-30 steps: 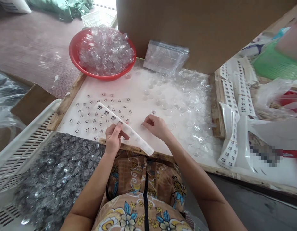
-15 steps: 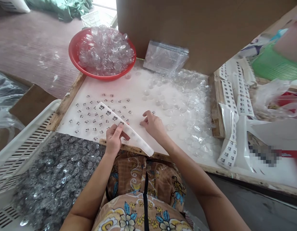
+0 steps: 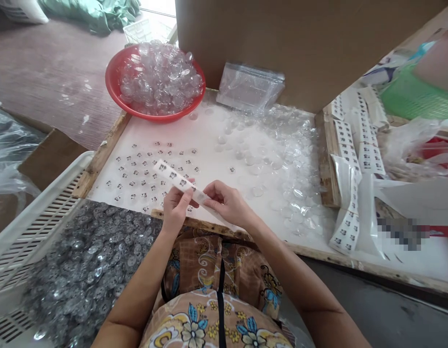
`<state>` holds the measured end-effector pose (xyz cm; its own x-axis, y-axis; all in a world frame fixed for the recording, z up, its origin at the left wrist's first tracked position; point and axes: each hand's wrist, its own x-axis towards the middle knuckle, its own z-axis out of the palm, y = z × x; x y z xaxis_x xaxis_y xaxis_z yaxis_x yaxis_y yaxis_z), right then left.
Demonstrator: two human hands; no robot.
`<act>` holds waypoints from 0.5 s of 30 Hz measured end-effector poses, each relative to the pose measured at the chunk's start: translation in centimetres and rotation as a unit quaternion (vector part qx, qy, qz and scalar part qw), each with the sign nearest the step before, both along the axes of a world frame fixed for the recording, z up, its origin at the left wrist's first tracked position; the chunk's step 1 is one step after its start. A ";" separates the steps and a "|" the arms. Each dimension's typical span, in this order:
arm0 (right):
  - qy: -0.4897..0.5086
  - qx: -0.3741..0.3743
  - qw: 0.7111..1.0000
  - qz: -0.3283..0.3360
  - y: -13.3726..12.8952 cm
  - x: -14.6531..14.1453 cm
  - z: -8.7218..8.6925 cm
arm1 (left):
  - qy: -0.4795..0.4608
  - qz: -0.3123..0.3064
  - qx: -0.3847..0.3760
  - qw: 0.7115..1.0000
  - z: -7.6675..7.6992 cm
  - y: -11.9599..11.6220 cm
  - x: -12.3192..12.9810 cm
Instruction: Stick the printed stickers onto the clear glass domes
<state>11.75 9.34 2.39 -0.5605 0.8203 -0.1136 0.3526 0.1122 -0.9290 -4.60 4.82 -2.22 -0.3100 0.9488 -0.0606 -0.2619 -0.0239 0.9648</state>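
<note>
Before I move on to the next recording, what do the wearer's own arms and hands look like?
The left hand and right hand are ungloved, with no ring, watch or bracelet visible. Both forearms are bare, with no sleeve in view. The clothing is brown with blue and yellow flowers; a black strip runs down the front.

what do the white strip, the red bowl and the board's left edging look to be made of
White strip: thin paper or plastic film, smooth; its flat, printed face doesn't settle which.
Red bowl: probably plastic, slightly glossy, going by its even colour and smooth rim.
Left edging: apparently wood, rough and unpainted, from its brown tone and dark marks.
</note>
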 end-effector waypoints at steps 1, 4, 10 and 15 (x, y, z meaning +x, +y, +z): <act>-0.010 0.002 1.000 0.022 -0.2 0.4 0.0 | -0.006 0.011 0.010 1.000 0.1 -0.1 0.0; -0.034 0.004 0.998 0.059 -0.9 1.7 -0.3 | -0.007 -0.008 0.005 1.000 0.2 -0.3 -0.1; -0.042 0.082 0.996 -0.020 -2.8 2.3 -1.3 | 0.037 -0.076 -0.050 0.995 0.6 -0.3 0.0; -0.041 0.100 0.993 -0.053 -2.7 1.4 -1.2 | 0.075 -0.076 -0.066 0.992 0.9 -0.3 0.2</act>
<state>13.16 6.59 1.18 -0.4646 0.8854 0.0155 0.4452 0.2487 -0.8602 -4.44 4.57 -1.33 -0.1790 0.9721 -0.1517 -0.1062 0.1342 0.9853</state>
